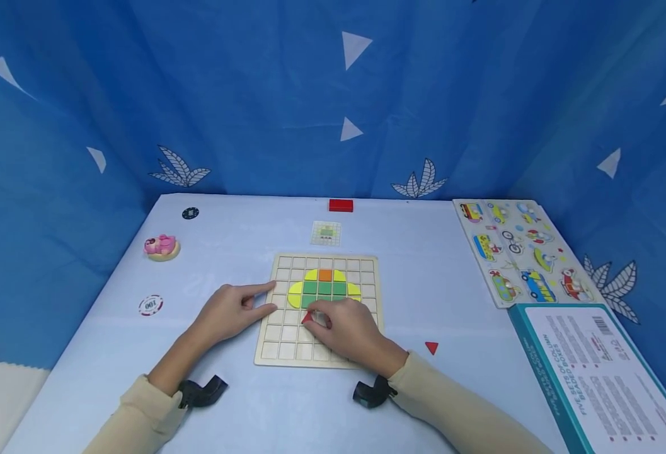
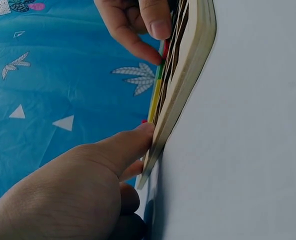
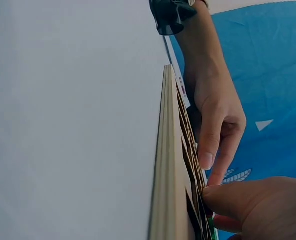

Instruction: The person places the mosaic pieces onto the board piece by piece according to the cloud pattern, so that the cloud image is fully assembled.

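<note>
A square wooden grid board [image 1: 287, 350] lies on the white table. Yellow, green and orange tiles fill part of its upper middle, including an orange square [image 1: 325, 275] and green squares [image 1: 324, 288]. My right hand [image 1: 348, 328] pinches a small red triangle tile [image 1: 307, 317] over the cells just below the green tiles; the hand covers some of the cells there. At the board's left edge, my left hand [image 1: 227, 313] rests its thumb and index finger against the rim. The left wrist view shows that thumb [image 2: 145, 129] touching the board's side.
Another red triangle [image 1: 431, 347] lies right of the board. Behind the board are a small pattern card [image 1: 326, 233] and a red block [image 1: 341, 205]. Two round chips [image 1: 150, 305] and a pink figurine [image 1: 162, 246] sit left. A picture puzzle [image 1: 520, 246] and teal box [image 1: 599, 372] occupy the right.
</note>
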Motion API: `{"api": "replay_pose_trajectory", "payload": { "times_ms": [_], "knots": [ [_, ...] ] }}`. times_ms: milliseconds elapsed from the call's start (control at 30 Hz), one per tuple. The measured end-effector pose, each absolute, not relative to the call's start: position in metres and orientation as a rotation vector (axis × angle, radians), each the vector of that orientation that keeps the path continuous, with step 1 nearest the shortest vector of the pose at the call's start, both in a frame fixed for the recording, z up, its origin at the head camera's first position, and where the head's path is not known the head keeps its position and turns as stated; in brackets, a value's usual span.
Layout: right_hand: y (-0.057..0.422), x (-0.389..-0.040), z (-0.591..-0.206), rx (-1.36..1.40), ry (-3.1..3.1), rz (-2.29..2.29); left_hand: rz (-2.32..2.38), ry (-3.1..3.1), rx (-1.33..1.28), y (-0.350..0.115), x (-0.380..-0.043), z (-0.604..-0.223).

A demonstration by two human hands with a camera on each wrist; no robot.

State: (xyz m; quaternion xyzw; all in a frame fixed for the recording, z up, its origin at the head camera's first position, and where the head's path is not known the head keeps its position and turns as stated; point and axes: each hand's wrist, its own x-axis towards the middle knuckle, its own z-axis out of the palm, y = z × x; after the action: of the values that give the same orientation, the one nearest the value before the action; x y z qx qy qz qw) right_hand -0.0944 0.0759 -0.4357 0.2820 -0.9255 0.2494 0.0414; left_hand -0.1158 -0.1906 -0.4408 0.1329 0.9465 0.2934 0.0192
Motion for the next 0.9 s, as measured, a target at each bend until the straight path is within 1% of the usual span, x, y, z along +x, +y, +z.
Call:
{"api": "replay_pose_trajectory", "payload": {
  "times_ms": [167,300,433,567,733,900],
  "knots": [
    [0.079,-0.094,-0.434,0.867,-2.812,0.797,0.917,2.935,0.411,-0.19,-0.115,-0.442],
    [0.09,-0.095,-0.424,0.808,-2.791,0.881,0.93,2.929,0.416,-0.188,-0.115,-0.442],
    [0.114,-0.096,-0.408,0.742,-2.802,0.967,0.937,2.922,0.408,-0.186,-0.115,-0.443],
    [0.145,-0.092,-0.397,0.736,-2.817,1.01,0.937,2.918,0.425,-0.187,-0.116,-0.442],
    [0.167,-0.084,-0.398,0.802,-2.826,1.018,0.939,2.938,0.437,-0.19,-0.117,-0.44],
    [0.15,-0.077,-0.412,0.991,-2.857,0.977,0.95,2.937,0.433,-0.191,-0.117,-0.442]
  ]
}}
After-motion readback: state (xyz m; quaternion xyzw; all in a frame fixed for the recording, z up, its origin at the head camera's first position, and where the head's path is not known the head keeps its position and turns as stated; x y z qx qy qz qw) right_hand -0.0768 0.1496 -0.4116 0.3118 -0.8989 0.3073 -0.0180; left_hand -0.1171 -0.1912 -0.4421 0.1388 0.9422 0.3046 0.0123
